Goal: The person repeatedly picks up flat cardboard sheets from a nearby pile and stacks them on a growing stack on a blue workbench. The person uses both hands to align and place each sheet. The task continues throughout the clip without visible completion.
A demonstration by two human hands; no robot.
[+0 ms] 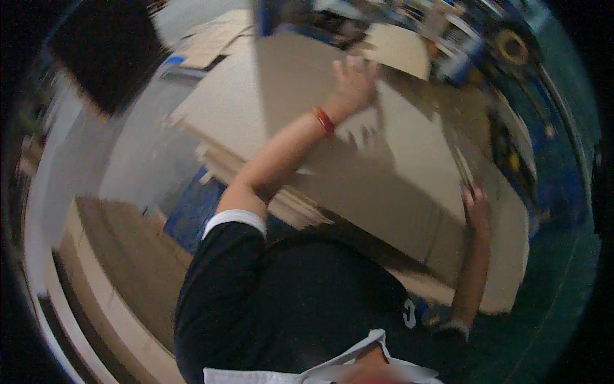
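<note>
Over a tan cardboard sheet topping a stack, a person's left hand hangs with fingers apart; the right hand meets a pale strip, blur hiding whether its fingers clamp it.

Black short-sleeved top, white collar, white sleeve cuff, pale chest marking; red-orange bracelet.

Beyond the grip and to its right, I make out a blurred tan ring. Well left of the grip I see a dark panel and, lower, a pale-edged brown stack. Right of the grip I have green floor.
</note>
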